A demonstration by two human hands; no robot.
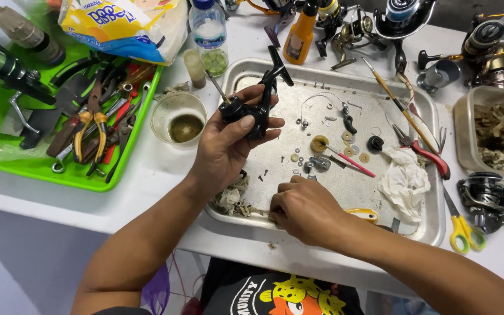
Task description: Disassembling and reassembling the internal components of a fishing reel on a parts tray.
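Basically, left hand point(228, 146) is closed round a black reel body point(256, 108), held up over the metal tray point(433, 227) w/ its long axis tilted up and away, stem end toward the upper right. Right hand point(307, 210) rests knuckles-up on the tray's near edge, fingers curled under; can't tell if it's pinching anything. Small washers and screws point(348, 143) lie just beyond it, nearer the right hand than the left.
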